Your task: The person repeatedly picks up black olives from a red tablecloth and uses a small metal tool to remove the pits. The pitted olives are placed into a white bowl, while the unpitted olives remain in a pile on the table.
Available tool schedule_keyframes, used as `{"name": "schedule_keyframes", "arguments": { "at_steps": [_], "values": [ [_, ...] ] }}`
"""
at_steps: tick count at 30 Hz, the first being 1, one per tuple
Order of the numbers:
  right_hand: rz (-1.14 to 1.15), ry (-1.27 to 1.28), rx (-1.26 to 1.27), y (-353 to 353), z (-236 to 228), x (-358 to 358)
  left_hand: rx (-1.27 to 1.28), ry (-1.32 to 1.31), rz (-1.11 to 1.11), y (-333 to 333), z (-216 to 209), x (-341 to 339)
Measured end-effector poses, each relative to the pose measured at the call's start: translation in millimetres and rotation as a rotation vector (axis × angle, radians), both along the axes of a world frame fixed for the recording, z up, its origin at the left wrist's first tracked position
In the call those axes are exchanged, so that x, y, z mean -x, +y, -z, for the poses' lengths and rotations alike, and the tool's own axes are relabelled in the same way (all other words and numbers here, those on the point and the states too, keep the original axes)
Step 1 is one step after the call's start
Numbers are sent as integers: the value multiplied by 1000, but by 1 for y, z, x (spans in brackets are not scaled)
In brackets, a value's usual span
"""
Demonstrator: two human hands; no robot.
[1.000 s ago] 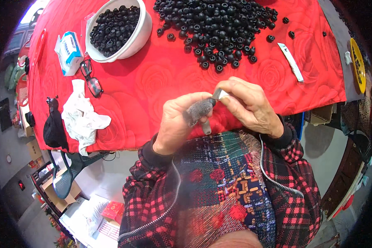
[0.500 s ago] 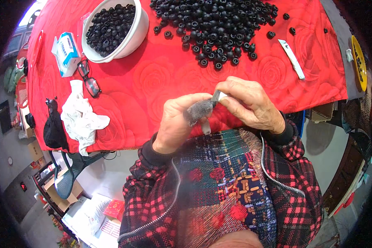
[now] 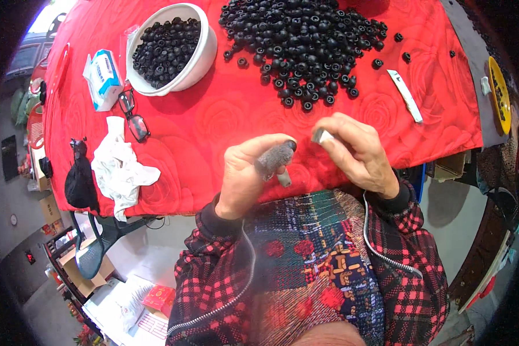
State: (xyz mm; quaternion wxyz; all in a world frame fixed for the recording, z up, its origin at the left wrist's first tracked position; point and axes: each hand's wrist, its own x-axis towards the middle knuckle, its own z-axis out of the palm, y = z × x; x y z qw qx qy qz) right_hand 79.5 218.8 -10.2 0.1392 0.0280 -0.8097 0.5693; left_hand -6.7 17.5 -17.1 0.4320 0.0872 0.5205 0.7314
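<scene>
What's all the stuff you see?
Bowl: one, white, upper left
Black round pieces: many, black, in bowl and heaped beside it
Tablecloth: one, red, under bowl
Packet: one, white and blue, left of bowl
Glasses: one pair, black, below packet
Cloth: one, white, below glasses
Limp thing: one, black, left of cloth
Slim strip: one, white, upper right
Dish: one, yellow, far right
Chair: one, grey, lower left
Box: one, red, lower left
Small tool: one, grey and white, centre
Left hand: one, grey finger covers, holding black piece
Right hand: one, bare, holding tool
</scene>
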Motion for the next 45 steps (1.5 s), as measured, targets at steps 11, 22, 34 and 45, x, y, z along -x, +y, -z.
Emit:
{"name": "schedule_keyframes", "arguments": {
  "at_steps": [11,22,34,45],
  "values": [
    [-124,-65,-65,-9,-8,2,-50,-8,4,-7,0,-9],
    [-182,-16,-40,-5,0,2,12,-11,48,-6,-3,-7],
    [-266,-101,144,7,-7,-2,39,-20,-96,1,0,-3],
    [52,-302,429,-38,-15,5,187,1092,-164,8,-1,-9]
  ]
}}
